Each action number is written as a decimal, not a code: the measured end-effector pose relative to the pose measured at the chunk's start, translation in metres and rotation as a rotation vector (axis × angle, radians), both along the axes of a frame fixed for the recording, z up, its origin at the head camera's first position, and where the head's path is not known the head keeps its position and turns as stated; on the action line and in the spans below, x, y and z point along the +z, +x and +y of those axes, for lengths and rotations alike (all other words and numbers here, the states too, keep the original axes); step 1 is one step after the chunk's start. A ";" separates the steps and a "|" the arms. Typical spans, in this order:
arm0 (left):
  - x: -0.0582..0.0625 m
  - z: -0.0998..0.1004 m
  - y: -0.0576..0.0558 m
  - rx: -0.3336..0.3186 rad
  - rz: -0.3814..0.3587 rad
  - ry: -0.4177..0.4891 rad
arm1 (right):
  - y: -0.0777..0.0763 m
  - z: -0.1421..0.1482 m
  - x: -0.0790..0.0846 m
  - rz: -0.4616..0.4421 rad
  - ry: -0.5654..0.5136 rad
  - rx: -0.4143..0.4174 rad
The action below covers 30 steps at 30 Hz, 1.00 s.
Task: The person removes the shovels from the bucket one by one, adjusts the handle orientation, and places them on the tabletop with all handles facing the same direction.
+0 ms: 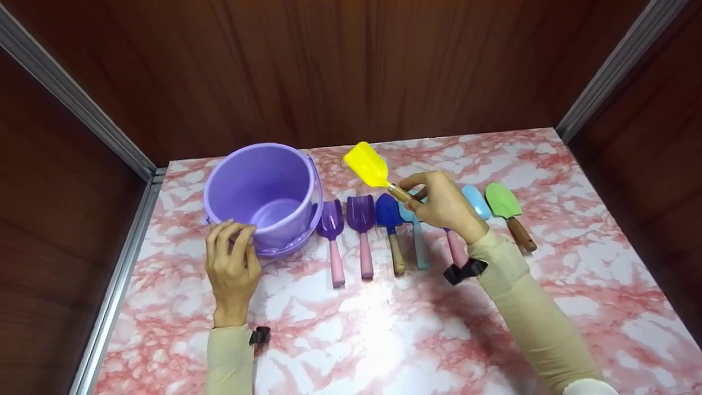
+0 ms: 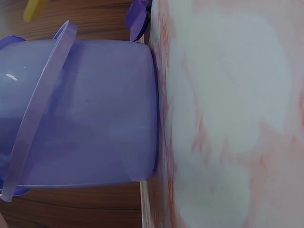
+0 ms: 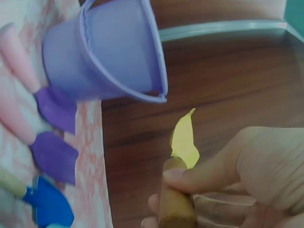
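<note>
A purple bucket (image 1: 259, 189) stands at the left of the table, its handle hanging down on the right side. My left hand (image 1: 231, 266) holds its near rim, fingers bent over the edge; in the left wrist view the bucket wall (image 2: 99, 114) fills much of the picture. My right hand (image 1: 445, 202) grips the wooden handle of a yellow toy shovel (image 1: 368, 164), raised above the table with its blade pointing towards the bucket. The right wrist view shows the thumb on the wooden handle (image 3: 176, 204). Below lie two purple shovels (image 1: 360, 213) with pink handles.
Right of those lie a blue shovel (image 1: 389, 211), a light blue one (image 1: 420, 247), a pink handle (image 1: 455, 248) partly under the right arm, a light blue scoop (image 1: 476, 202) and a green trowel (image 1: 503, 201). Brown wooden panels (image 1: 351, 71) enclose the marbled table (image 1: 307, 340).
</note>
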<state>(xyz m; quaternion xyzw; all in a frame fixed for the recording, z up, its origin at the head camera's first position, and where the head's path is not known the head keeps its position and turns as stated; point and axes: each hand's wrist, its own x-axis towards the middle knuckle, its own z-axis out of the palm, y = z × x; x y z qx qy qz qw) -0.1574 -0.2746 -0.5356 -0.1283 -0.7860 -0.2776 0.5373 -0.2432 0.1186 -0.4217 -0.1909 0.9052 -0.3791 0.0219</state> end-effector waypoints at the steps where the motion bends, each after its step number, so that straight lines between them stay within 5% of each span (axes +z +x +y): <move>1: -0.001 0.001 0.000 -0.002 -0.001 -0.001 | 0.000 0.005 -0.003 0.007 -0.004 -0.016; 16: -0.003 0.003 0.000 0.001 -0.003 0.003 | 0.003 0.072 -0.039 0.082 -0.034 -0.232; 30: -0.001 0.000 0.000 -0.003 0.002 0.015 | 0.007 0.109 -0.049 0.130 -0.040 -0.325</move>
